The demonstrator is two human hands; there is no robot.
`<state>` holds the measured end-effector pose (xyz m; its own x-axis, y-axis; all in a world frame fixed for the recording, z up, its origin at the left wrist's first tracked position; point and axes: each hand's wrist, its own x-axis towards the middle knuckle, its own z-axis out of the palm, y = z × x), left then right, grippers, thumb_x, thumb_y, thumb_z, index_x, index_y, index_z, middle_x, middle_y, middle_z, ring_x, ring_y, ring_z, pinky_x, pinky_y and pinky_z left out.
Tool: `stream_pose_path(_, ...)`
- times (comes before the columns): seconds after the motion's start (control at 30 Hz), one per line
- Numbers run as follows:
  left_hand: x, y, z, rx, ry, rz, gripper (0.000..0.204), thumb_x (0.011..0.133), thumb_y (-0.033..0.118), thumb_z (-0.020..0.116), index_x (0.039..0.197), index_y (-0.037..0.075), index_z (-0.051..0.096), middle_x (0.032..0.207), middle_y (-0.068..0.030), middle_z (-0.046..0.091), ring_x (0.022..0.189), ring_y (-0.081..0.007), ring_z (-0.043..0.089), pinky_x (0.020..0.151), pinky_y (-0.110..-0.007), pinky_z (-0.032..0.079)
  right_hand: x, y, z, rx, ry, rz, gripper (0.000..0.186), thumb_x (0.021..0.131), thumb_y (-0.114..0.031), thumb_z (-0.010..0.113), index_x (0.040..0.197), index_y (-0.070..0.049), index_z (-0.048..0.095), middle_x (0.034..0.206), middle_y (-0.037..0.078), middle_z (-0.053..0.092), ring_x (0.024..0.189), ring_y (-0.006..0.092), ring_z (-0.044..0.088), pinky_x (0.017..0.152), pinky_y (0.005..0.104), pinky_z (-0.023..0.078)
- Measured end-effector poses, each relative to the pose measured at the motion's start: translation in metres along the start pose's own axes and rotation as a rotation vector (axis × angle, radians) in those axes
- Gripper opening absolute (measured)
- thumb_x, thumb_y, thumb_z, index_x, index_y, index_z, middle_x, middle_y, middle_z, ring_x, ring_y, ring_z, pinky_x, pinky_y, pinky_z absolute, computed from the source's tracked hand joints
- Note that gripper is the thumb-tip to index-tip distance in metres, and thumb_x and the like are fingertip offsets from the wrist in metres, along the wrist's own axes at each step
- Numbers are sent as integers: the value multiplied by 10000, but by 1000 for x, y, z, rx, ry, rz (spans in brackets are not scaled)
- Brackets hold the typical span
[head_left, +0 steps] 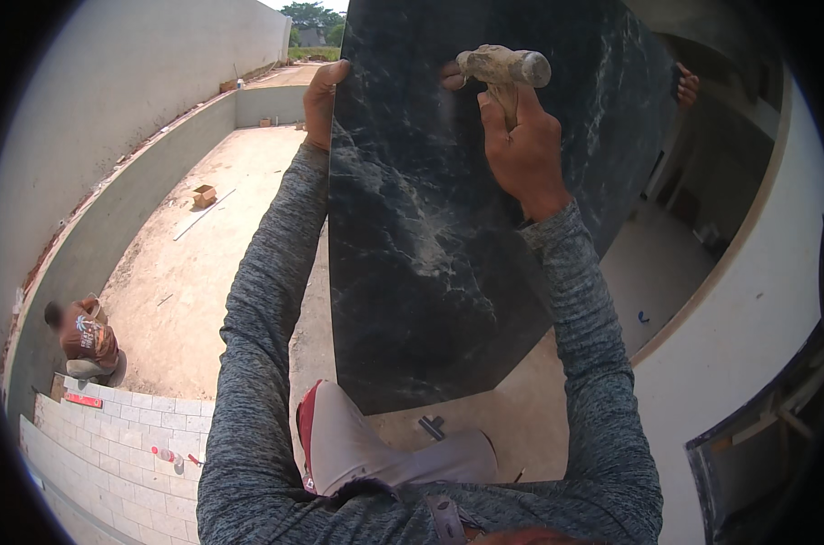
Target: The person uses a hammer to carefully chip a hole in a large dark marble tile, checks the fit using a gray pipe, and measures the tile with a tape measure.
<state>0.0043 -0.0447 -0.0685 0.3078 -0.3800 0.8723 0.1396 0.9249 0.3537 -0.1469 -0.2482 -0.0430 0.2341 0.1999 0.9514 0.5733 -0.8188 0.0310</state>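
Observation:
A large dark marbled slab [430,236] stands upright in front of me. My left hand [321,104] is gripping its left edge near the top, with the fingers hidden behind it. My right hand [524,156] is closed round the short handle of a dusty mallet [500,65], raised close to the upper part of the slab's polished face. Another person's hand [688,86] is at the slab's upper right edge.
At lower left a co-worker [87,338] crouches by pale paving [130,454] with a red level [83,400]. A cardboard box [203,195] lies on sandy ground beside a low wall. A curved white wall [739,363] borders the right, around an interior opening.

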Motion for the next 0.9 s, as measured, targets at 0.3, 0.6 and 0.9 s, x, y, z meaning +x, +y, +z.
stream_pose_path(0.3,0,0,-5,-36,-12,-26,338,927,249,578,1118,-23,637,1086,-164,695,928,-255,707,794,-364,602,-5,0,-6,10,12,52,263,932,-172,597,1119,7,544,705,142,666,586,274,681,541,368,536)
stream_pose_path(0.6,-1,2,-6,13,23,9,329,919,257,590,1085,-20,652,1072,-154,701,922,-253,704,796,-365,597,-12,-1,-3,40,30,85,272,960,-210,579,1139,-6,599,742,80,661,616,143,636,595,317,500)
stream_pose_path(0.9,-4,2,-21,46,-16,-36,323,912,274,585,1071,4,664,1061,-138,703,942,-264,693,829,-369,580,-147,4,-47,276,36,556,226,998,-247,529,1080,-38,554,697,-12,505,542,60,480,475,219,411)
